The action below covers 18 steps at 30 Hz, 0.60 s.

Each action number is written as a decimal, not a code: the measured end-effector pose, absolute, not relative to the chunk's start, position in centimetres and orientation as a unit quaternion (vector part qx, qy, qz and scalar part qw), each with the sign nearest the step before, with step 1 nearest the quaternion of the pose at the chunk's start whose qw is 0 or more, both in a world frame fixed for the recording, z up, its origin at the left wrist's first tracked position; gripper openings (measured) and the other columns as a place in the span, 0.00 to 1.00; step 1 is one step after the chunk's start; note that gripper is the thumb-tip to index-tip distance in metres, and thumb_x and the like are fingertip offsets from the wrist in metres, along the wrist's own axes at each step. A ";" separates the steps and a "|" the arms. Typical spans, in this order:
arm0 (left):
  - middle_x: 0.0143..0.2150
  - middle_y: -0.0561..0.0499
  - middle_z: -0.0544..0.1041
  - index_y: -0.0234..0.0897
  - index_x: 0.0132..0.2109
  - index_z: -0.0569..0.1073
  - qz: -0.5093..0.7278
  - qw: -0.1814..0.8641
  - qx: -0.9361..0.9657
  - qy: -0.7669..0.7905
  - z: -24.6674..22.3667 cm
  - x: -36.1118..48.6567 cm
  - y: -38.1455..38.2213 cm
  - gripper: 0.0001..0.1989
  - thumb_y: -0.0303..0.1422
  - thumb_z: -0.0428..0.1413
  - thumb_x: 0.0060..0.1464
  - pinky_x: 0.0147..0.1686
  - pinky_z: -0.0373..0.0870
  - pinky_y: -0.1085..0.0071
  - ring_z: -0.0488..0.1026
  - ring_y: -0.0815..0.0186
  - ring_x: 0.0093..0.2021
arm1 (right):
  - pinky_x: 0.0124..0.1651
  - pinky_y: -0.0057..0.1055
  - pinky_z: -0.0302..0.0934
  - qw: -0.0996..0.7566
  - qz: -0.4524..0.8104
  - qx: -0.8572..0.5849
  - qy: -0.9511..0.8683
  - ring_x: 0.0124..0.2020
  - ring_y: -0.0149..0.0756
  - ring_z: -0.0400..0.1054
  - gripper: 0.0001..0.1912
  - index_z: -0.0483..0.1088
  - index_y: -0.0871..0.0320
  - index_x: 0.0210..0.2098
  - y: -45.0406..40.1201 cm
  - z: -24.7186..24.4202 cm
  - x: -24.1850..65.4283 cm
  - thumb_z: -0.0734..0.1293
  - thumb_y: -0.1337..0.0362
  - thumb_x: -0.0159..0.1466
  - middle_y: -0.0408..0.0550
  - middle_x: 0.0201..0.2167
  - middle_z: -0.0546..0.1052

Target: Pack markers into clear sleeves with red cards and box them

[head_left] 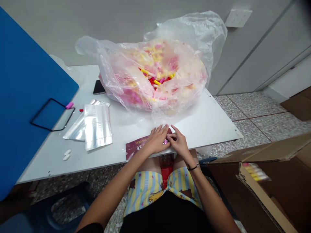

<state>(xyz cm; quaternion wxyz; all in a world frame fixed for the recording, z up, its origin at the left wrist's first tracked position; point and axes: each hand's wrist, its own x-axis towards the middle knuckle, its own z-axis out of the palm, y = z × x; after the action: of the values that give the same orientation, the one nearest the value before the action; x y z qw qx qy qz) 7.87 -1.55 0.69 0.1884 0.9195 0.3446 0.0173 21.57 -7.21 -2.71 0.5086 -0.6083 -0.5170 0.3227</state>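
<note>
My left hand point(157, 139) rests on a maroon printed packet point(137, 146) with gold lettering, which lies at the front edge of the white table point(206, 124). My right hand point(179, 141) pinches the packet's far end, close to my left fingers. A small pink-red piece point(166, 141) shows between my hands, partly hidden by my fingers. Beyond them sits a large clear plastic bag point(152, 76) heaped with pink, yellow and red sticks. Silver-clear pouches point(97, 127) lie to the left of my hands.
A blue board point(29, 81) covers the table's left side, with a black frame point(52, 115) and pink stick point(69, 105) on it. A black phone point(99, 87) and small white pieces point(66, 154) lie on the table. An open cardboard box point(257, 184) stands at lower right.
</note>
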 end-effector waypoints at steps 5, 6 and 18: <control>0.70 0.42 0.48 0.31 0.68 0.42 -0.005 0.150 0.916 0.372 0.6 7.9 -2.1 0.37 0.38 0.46 0.56 0.62 0.43 0.46 0.43 0.48 0.68 | 0.47 0.35 0.65 0.463 0.353 -0.579 -0.570 0.37 0.36 0.74 0.32 0.54 0.61 0.62 -6.7 -2.4 21.5 0.62 0.70 0.58 0.45 0.32 0.80; 0.70 0.41 0.46 0.30 0.68 0.40 -0.012 0.149 0.915 0.375 0.6 7.9 -2.2 0.39 0.39 0.46 0.55 0.62 0.42 0.45 0.42 0.47 0.68 | 0.46 0.34 0.65 0.457 0.355 -0.578 -0.575 0.36 0.35 0.74 0.32 0.54 0.60 0.62 -6.5 -2.4 21.5 0.61 0.71 0.58 0.43 0.32 0.80; 0.42 0.41 0.77 0.31 0.42 0.74 0.192 0.382 0.786 0.446 1.3 5.8 0.1 0.20 0.43 0.50 0.53 0.48 0.66 0.61 0.72 0.53 0.46 | 0.47 0.37 0.64 0.563 0.279 -0.552 -0.548 0.37 0.37 0.74 0.20 0.61 0.56 0.53 -7.3 -2.2 20.6 0.59 0.71 0.61 0.45 0.34 0.79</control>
<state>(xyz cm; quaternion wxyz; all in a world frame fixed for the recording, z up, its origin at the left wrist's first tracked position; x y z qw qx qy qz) 5.83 0.08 1.25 0.3822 0.7862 0.4461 0.1915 20.58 -7.32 -2.24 0.5635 -0.5520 -0.5479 0.2786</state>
